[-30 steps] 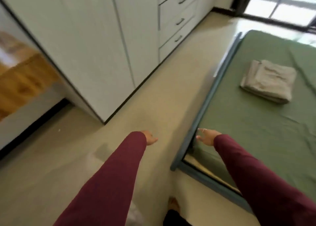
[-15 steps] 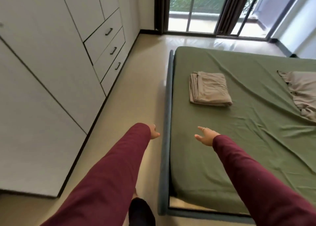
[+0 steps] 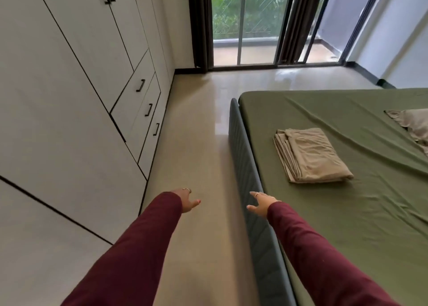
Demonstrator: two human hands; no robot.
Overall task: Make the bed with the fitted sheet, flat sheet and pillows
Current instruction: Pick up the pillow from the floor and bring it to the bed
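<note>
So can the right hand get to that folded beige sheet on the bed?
Probably yes. The right hand is open and empty, out over the bed's blue side rail. The folded beige sheet lies on the green sheet further in, with nothing between them, though it may need a lean.

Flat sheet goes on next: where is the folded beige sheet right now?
In the head view, the folded beige sheet lies on the green fitted sheet, near the bed's left edge, ahead of the right hand.

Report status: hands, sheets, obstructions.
Left hand and right hand open, empty. Green fitted sheet on; folded flat sheet untouched atop it. Nothing blocking.
</note>
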